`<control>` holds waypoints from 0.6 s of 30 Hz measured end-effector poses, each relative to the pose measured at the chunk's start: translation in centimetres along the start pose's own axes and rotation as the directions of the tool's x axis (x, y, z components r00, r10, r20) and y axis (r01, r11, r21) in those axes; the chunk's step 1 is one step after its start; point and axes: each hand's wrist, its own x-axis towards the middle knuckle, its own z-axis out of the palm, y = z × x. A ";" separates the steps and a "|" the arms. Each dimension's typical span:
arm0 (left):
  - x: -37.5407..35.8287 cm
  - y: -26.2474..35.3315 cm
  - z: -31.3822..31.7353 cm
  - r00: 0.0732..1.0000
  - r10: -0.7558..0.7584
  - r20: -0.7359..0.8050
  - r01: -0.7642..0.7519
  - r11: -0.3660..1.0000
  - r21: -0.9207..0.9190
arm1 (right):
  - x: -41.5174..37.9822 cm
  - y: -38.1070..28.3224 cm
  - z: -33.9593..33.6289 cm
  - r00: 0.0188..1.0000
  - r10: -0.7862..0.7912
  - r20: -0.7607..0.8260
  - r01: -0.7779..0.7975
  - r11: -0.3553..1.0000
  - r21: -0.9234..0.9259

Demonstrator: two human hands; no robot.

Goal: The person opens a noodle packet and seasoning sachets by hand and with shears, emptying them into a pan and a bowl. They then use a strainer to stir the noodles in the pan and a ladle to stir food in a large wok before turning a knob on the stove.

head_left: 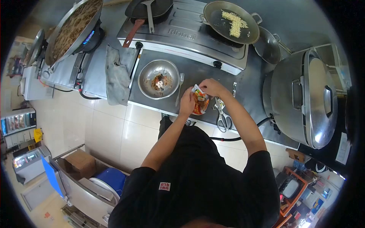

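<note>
A red and orange instant noodle packet (200,103) is between my two hands at the front of the counter. My left hand (187,102) grips its left edge, fingers closed. At the top corner my right hand (212,87) pinches the wrapper. To the left stands a steel bowl (144,87) holding reddish and dark seasoning with a white bit in the middle. Between bowl and packet lies a fork (179,89). Scissors (223,117) rest by the counter edge, below my right forearm. The packet's contents are hidden.
Behind is a two-burner stove (186,35), with noodles (235,23) in a wide pan (215,26) and a dark skillet (159,9) on it. A large lidded pot (283,95) stands right. Left are a grey cloth (116,76) and a big wok (72,34) of brown food.
</note>
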 end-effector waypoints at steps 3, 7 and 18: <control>0.1 -0.2 -0.1 1.000 -0.027 0.016 0.027 0.999 -0.018 | -0.5 1.6 2.3 0.983 -0.023 -0.183 0.035 0.998 0.061; 0.0 0.0 -0.1 0.999 -0.041 0.002 0.041 0.997 -0.069 | -4.6 -0.7 4.3 0.710 0.162 -0.685 0.038 0.963 0.268; -0.8 1.0 -1.5 0.999 0.042 -0.026 -0.047 0.973 -0.224 | -8.9 -3.2 13.3 0.577 0.339 -0.743 -0.112 0.934 0.340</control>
